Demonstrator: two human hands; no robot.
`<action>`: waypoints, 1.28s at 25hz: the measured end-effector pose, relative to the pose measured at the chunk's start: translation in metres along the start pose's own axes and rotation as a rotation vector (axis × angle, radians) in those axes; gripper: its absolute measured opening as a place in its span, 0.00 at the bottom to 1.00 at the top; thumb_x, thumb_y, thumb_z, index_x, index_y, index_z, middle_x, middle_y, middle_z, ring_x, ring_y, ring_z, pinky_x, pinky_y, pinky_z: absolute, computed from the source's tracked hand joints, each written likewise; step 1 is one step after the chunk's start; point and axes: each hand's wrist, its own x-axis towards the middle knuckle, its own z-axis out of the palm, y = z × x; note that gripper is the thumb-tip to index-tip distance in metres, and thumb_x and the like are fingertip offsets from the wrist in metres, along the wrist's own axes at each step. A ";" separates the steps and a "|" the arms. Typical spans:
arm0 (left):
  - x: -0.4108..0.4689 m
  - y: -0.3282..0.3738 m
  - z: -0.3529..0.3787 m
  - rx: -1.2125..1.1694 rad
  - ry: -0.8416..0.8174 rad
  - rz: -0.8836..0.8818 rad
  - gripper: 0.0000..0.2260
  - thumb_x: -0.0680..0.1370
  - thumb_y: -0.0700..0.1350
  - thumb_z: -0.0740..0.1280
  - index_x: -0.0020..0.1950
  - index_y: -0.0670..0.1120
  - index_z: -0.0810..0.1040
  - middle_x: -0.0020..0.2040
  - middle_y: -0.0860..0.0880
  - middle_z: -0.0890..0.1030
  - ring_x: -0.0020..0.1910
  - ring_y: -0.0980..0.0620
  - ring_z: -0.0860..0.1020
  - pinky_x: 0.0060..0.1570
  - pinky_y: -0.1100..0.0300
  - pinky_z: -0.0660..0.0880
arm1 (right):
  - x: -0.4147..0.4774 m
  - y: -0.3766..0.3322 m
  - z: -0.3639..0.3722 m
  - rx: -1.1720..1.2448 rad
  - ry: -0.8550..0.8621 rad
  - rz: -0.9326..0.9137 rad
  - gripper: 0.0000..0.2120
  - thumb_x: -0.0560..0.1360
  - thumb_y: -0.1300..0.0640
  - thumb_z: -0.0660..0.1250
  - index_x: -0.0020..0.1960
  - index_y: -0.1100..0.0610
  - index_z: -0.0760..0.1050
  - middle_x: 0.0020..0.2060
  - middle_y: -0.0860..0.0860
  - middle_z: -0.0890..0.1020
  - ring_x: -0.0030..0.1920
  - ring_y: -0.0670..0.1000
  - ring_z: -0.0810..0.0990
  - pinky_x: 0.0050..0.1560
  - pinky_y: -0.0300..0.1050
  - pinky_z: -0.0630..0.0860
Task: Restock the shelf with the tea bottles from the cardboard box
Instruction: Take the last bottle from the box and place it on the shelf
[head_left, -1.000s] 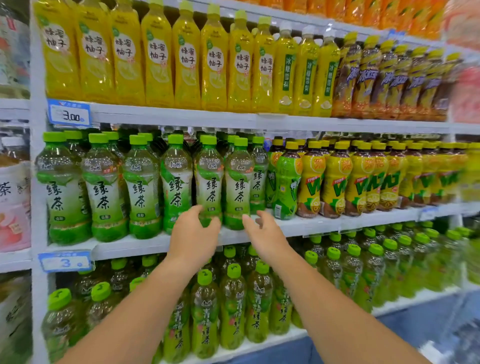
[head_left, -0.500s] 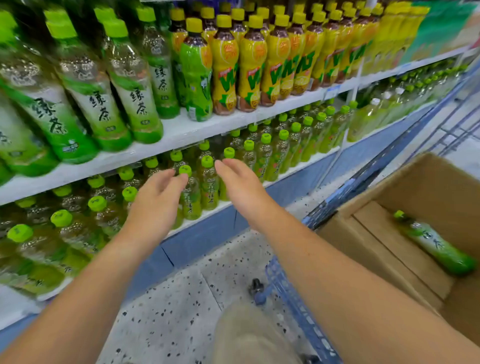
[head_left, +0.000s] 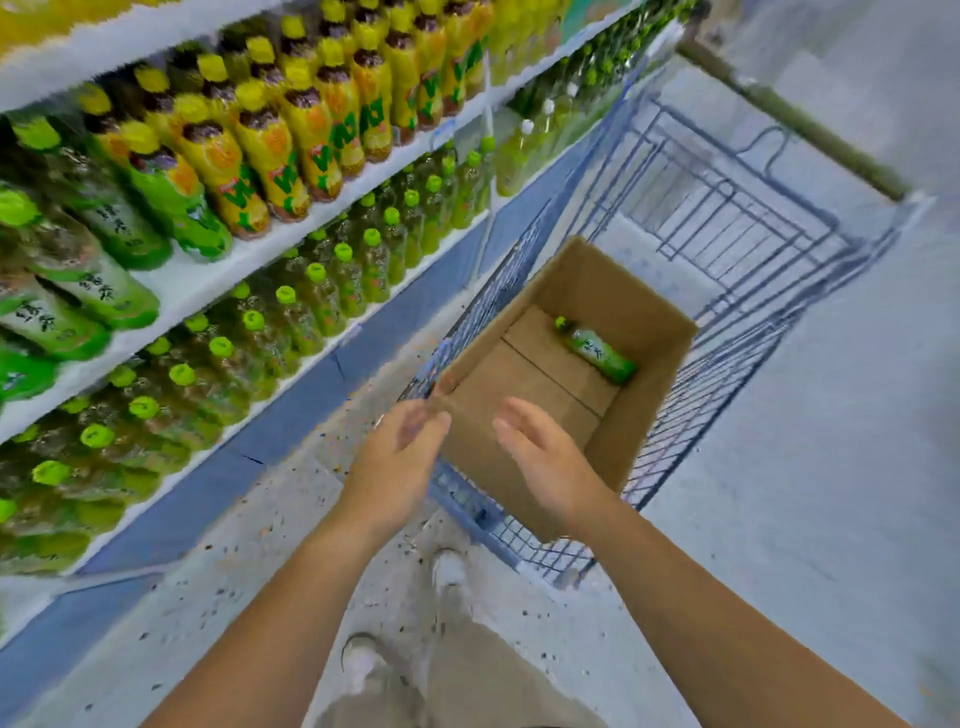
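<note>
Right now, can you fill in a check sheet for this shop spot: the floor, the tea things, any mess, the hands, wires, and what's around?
Surface: speckled floor, with a blue wire cart standing on it.
Job's things: open cardboard box in the cart; one green tea bottle lies on its side inside. The shelf is packed with green-capped bottles.
Clutter: nothing seen.
Hands: left hand and right hand are open and empty at the box's near edge. The picture is too blurred to tell if they touch it.
Cables: nothing seen.
Surroundings: yellow-capped bottles on the same shelf.
</note>
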 end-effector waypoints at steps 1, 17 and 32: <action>-0.003 0.007 0.014 0.005 -0.041 -0.012 0.06 0.81 0.52 0.65 0.58 0.56 0.76 0.55 0.62 0.77 0.54 0.64 0.76 0.49 0.73 0.68 | -0.010 0.001 -0.017 -0.002 0.022 0.028 0.22 0.81 0.52 0.63 0.74 0.53 0.65 0.65 0.46 0.74 0.58 0.39 0.75 0.49 0.24 0.70; 0.206 0.033 0.265 0.052 0.011 -0.263 0.24 0.83 0.55 0.61 0.76 0.48 0.67 0.72 0.51 0.72 0.63 0.54 0.71 0.58 0.62 0.63 | 0.253 0.082 -0.269 -0.480 -0.111 0.265 0.30 0.80 0.43 0.61 0.78 0.53 0.60 0.72 0.51 0.71 0.69 0.52 0.72 0.69 0.47 0.68; 0.466 -0.094 0.419 -0.149 0.108 -0.458 0.18 0.71 0.58 0.76 0.49 0.46 0.80 0.47 0.45 0.83 0.42 0.45 0.81 0.46 0.53 0.79 | 0.459 0.231 -0.279 -1.129 -0.126 0.258 0.27 0.73 0.47 0.72 0.65 0.59 0.71 0.62 0.57 0.76 0.63 0.58 0.76 0.59 0.48 0.73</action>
